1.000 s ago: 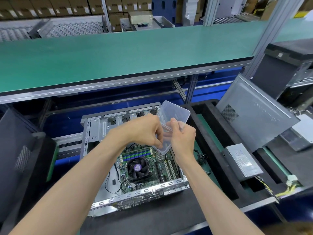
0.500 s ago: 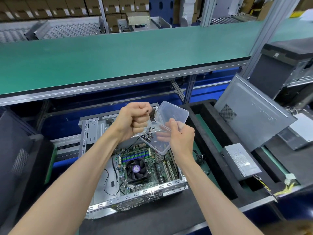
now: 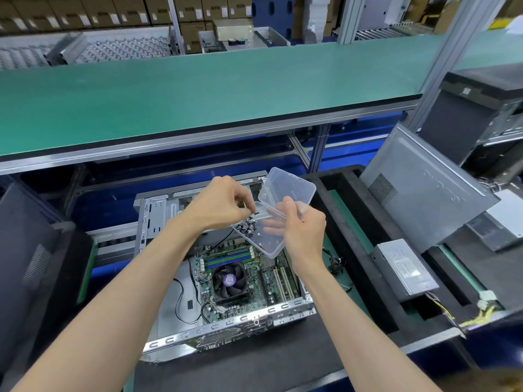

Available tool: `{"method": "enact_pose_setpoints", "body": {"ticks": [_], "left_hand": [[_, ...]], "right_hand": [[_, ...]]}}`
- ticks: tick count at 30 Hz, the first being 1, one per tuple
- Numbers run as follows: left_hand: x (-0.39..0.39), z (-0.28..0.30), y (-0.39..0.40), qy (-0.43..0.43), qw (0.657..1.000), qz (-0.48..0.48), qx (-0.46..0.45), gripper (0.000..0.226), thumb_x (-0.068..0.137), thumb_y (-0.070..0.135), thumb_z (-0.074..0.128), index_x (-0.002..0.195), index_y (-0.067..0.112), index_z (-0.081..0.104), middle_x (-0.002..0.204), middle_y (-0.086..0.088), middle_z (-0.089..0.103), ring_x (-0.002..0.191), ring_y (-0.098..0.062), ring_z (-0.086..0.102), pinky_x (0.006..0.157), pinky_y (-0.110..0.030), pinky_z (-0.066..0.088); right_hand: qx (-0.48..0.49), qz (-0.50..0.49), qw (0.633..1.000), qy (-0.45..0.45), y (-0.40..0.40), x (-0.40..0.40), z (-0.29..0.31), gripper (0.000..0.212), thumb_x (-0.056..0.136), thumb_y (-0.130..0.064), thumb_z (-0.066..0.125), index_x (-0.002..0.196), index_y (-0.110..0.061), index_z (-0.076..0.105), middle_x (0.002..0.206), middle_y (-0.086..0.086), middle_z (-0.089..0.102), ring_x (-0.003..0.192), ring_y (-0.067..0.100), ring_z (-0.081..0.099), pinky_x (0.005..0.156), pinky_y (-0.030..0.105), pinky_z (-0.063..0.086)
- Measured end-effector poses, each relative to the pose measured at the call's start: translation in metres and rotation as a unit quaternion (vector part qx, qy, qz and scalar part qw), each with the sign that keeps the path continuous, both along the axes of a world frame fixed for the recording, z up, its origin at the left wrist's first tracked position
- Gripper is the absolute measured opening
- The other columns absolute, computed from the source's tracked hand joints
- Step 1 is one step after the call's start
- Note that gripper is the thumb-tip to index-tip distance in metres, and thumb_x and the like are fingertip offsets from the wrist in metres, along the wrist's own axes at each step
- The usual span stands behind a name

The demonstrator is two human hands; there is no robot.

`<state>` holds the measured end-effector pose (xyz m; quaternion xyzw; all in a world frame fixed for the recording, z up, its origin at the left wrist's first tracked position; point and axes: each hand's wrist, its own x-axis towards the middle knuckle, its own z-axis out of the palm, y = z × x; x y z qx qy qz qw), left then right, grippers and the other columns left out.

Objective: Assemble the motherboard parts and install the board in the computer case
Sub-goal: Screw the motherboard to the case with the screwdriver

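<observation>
Two hands at work: right hand (image 3: pixel 304 230) holds clear screw box (image 3: pixel 271 219); left hand (image 3: pixel 223 205) pinches a screw (image 3: pixel 256 213). Motherboard (image 3: pixel 240 278) sits in case (image 3: pixel 158 210) at 6 o'clock. Step: fastening; next, seat screw in mounting hole.

The left hand (image 3: pixel 223 203) covers the far left corner of the clear hinged plastic box (image 3: pixel 273 213), so what its fingertips pinch is too small to tell (possibly one of the small dark screws (image 3: pixel 246 225)). The box and both forearms hide the far part of the green motherboard (image 3: pixel 240 275) beneath it. Print on the grey metal power supply (image 3: pixel 406 268), right of the box, is unreadable.
</observation>
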<state>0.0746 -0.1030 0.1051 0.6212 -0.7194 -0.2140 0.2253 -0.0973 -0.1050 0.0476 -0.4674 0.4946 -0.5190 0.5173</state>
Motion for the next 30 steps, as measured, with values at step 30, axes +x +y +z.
{"method": "enact_pose_setpoints", "body": {"ticks": [30], "left_hand": [[-0.004,0.009,-0.004,-0.172,0.984,-0.048,-0.014,0.025,0.078,0.009,0.067,0.089,0.027,0.081,0.062,0.058,0.037,0.051,0.018,0.047,0.038,-0.008,0.028]], "right_hand": [[0.002,-0.009,1.0,0.0,0.0,-0.002,0.003,0.035,0.104,-0.025,0.052,0.084,-0.001,0.067,0.088,0.013,0.075,0.07,0.021,0.076,0.052,0.033,0.06]]}}
